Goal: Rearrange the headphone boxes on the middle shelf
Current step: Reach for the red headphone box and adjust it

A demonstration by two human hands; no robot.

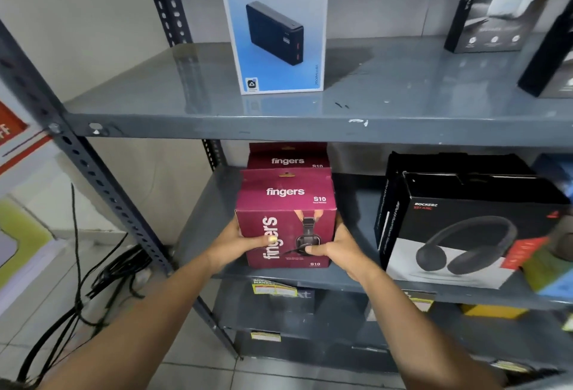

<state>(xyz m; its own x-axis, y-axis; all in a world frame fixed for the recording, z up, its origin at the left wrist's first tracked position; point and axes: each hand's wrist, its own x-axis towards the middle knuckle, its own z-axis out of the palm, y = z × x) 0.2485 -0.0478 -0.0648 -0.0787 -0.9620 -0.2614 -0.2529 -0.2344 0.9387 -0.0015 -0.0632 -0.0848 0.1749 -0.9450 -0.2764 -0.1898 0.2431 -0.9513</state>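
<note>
While you clamped the front maroon box (pixel 286 234) between your left hand (pixel 242 242) and right hand (pixel 336 248) at the middle shelf's (pixel 356 281) front edge, its twin (pixel 288 157) stood just behind — next, probably square it beside the black box (pixel 465 228).

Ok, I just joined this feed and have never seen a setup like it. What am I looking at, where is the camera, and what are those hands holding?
There is no machine here. The single picture comes from a camera worn on a person's head, looking forward and down, so the two bare arms reaching in are that person's own. The left hand and right hand grip the sides of a maroon Fingers headphone box at the front of the middle shelf. A second maroon box stands right behind it. To the right sits a black Rockerz headphone box. The shelf above carries a blue power bank box. Black cables lie on the floor to the left.
</note>
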